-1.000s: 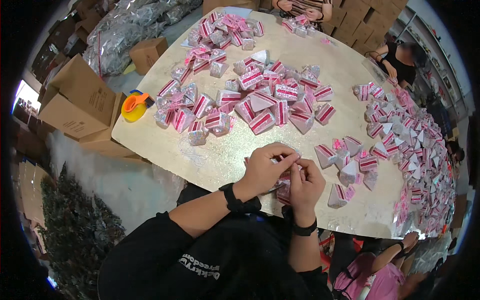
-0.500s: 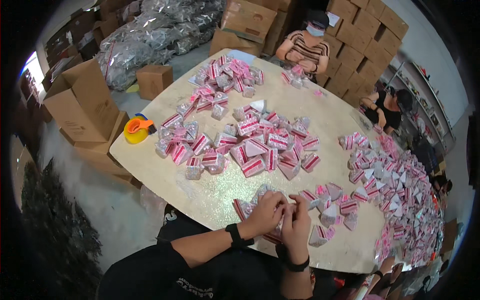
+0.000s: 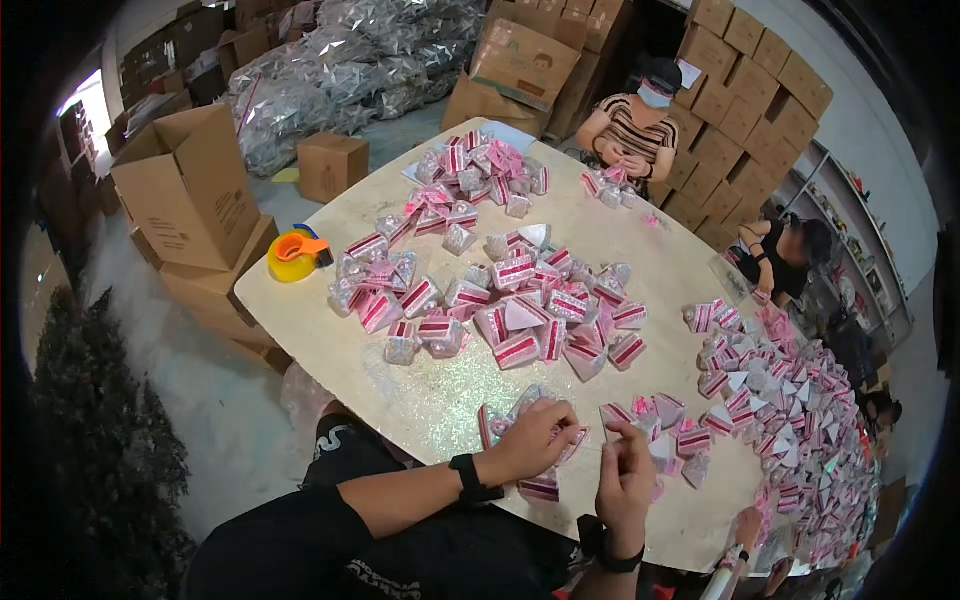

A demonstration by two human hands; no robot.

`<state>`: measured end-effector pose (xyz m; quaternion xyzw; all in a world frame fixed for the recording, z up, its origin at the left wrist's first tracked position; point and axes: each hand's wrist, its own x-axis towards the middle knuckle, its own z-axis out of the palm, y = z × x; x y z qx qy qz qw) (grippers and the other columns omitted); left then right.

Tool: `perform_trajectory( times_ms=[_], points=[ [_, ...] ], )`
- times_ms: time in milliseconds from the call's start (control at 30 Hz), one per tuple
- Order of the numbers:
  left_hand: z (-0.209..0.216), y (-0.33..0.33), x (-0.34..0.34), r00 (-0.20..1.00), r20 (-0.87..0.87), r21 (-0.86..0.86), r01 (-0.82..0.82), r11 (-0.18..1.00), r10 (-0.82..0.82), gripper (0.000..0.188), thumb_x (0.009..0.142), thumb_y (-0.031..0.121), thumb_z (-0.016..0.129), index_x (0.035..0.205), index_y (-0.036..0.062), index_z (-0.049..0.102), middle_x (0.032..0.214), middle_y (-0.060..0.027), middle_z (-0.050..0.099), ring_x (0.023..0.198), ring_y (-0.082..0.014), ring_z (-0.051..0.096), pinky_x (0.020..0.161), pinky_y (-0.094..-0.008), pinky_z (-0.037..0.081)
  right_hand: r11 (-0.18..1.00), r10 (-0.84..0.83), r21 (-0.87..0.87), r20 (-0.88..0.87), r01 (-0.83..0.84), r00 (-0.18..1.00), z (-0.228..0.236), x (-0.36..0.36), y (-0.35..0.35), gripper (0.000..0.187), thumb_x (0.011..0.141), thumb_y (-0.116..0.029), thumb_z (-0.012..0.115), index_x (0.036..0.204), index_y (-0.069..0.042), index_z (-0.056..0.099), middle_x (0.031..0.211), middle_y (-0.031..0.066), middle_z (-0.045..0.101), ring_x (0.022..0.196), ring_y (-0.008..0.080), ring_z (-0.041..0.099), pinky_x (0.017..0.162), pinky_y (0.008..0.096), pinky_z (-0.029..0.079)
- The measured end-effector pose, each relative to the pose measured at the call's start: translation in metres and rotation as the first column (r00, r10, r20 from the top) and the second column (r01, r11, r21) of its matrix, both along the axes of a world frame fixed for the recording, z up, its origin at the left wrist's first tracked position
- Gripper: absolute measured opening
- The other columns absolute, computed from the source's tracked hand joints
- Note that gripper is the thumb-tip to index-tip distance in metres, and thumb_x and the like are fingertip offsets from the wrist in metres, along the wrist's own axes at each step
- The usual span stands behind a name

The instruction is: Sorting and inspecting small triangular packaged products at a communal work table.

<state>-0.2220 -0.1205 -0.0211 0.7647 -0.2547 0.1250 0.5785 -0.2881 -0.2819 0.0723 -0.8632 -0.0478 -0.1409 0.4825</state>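
Glittery tabletop (image 3: 435,405), glossy wedge-shaped pink-and-white packets (image 3: 541,488) around the left grip (image 3: 533,444).

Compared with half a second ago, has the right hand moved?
Yes, rightward: judged against the small wedge cluster, the right hand now sits closer.

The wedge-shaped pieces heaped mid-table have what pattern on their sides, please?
Many wedge-shaped pieces show deep-pink bands across paler sides, clearest in the head view.
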Motion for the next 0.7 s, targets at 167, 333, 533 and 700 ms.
perform_trajectory(
  times_ms=[167, 333, 533, 700],
  points=[
    [0.028, 0.000, -0.010, 0.938, -0.246, -0.235, 0.188, 0.954, -0.246, 0.016, 0.100, 0.016, 0.061, 0.101, 0.0001, 0.059, 0.083, -0.0160, 0.066, 0.074, -0.0308, 0.064, 0.067, -0.0401, 0.049, 0.995, -0.011, -0.098, 0.036, 0.015, 0.999, -0.007, 0.013, 0.014, 0.027, 0.099, -0.006, 0.061, 0.126, -0.004, 0.061, 0.075, 0.0143, 0.059, 0.066, 0.0297, 0.062, 0.064, 0.0379, 0.049],
    [0.030, 0.006, -0.004, 0.949, -0.239, -0.135, 0.178, 0.975, -0.207, 0.011, 0.102, 0.013, 0.059, 0.104, 0.0014, 0.057, 0.084, -0.0086, 0.060, 0.073, -0.0150, 0.057, 0.067, -0.0316, 0.048, 0.999, 0.043, 0.029, 0.032, -0.044, 0.999, -0.023, 0.032, 0.012, 0.028, 0.103, -0.007, 0.057, 0.130, -0.003, 0.060, 0.079, 0.0006, 0.052, 0.073, 0.0104, 0.049, 0.067, 0.0266, 0.042],
    [0.032, 0.008, 0.008, 0.931, -0.286, -0.132, 0.197, 0.971, -0.228, 0.008, 0.104, 0.011, 0.058, 0.104, 0.0034, 0.056, 0.082, -0.0031, 0.058, 0.073, -0.0092, 0.054, 0.068, -0.0267, 0.047, 0.975, -0.008, 0.220, -0.011, 0.011, 1.000, -0.003, 0.029, 0.004, 0.031, 0.102, -0.005, 0.057, 0.133, -0.002, 0.059, 0.074, -0.0034, 0.047, 0.067, 0.0061, 0.044, 0.061, 0.0250, 0.037],
    [0.038, 0.003, 0.006, 0.891, -0.354, -0.187, 0.231, 0.955, -0.285, 0.007, 0.104, 0.010, 0.058, 0.104, 0.0031, 0.058, 0.088, -0.0020, 0.062, 0.078, -0.0067, 0.058, 0.070, -0.0248, 0.048, 0.978, -0.060, 0.201, 0.034, 0.052, 0.998, -0.001, 0.020, -0.008, 0.031, 0.101, -0.004, 0.058, 0.132, -0.001, 0.058, 0.073, -0.0028, 0.047, 0.066, 0.0067, 0.043, 0.060, 0.0255, 0.036]
  ],
)
